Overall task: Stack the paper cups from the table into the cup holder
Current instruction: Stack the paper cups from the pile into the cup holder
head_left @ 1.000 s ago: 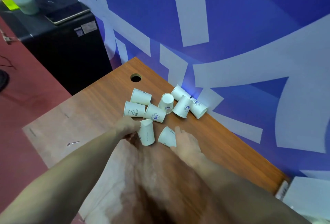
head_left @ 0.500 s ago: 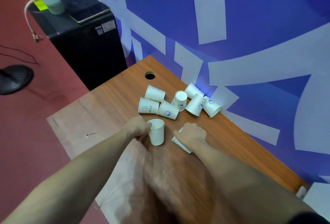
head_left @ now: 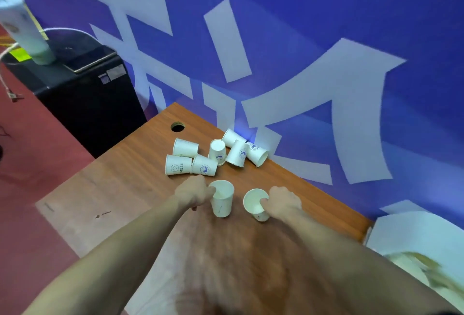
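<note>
Two cups gripped, mouths up

Left hand [head_left: 194,193] fingers curl round one cup [head_left: 222,200], right hand [head_left: 282,201] another [head_left: 254,204], near the counter [head_left: 120,184] pile; squeezing could crumple thin paper before nesting.

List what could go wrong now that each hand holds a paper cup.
1. The left hand pinches the rim of its upright white paper cup; that thin rim could buckle.
2. The right hand holds a tilted white paper cup with a finger inside its mouth; nesting may jam.
3. Six loose white paper cups lie near the wooden table edge by the wall; a knock could roll them off.
</note>
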{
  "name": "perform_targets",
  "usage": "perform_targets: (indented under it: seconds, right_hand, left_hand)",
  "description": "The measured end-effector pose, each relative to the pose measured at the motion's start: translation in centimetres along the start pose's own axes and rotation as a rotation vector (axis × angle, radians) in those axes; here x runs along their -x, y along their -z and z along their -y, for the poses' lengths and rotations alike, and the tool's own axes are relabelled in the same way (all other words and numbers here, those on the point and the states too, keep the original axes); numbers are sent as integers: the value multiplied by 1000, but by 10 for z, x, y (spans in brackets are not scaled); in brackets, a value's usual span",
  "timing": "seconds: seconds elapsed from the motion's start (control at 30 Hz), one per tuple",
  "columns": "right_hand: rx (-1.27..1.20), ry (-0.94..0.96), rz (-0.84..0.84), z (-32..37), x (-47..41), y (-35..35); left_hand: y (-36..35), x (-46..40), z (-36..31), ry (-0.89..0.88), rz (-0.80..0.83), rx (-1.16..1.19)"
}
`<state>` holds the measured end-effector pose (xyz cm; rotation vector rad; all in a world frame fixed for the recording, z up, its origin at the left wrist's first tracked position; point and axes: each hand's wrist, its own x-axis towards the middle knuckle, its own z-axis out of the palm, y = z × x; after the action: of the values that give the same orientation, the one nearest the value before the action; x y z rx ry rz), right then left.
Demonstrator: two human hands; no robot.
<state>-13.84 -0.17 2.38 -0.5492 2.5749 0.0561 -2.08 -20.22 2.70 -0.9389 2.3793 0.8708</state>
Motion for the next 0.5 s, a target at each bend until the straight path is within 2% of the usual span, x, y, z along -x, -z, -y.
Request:
perform_targets:
  seconds: [0.23,0.5]
  right_hand:
    - [-181,-84,-79,-102,73,22]
    - [-324,-205,-249,-228,168,14]
  left_hand:
    - [-28,50,-91,-192,15,-140]
    - [-103,118,-195,-396,102,-252]
